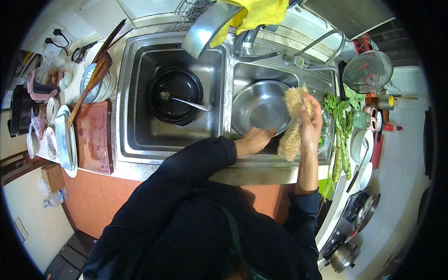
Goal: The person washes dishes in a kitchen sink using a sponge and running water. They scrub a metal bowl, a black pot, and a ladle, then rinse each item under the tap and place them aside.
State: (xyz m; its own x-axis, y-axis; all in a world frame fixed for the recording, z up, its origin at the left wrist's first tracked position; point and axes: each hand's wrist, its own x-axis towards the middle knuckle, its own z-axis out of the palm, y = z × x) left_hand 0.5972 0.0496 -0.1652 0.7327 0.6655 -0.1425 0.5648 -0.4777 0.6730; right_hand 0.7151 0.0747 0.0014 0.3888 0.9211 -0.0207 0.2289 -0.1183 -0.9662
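In the right bowl of the sink [227, 115] sits a round stainless steel basin [252, 98]. My left hand [255, 140] grips the near rim of the basin, its thumb on the edge. A tan, fibrous scrubber that looks like a loofah [289, 143] is held in my right hand [311, 122], over the basin's right side. The scrubber bends around my fingers and hides part of that rim. In the left bowl stands a black pot [159, 110] with a metal ladle [190, 104] lying in it.
The faucet [246, 43] rises behind the divider, with a yellow cloth [259, 14] hanging beside it. To the left lie a brown cutting board [92, 140] and a wooden spatula [87, 84] leaning across bowls. Green leafy stalks [338, 140] lie right of the sink.
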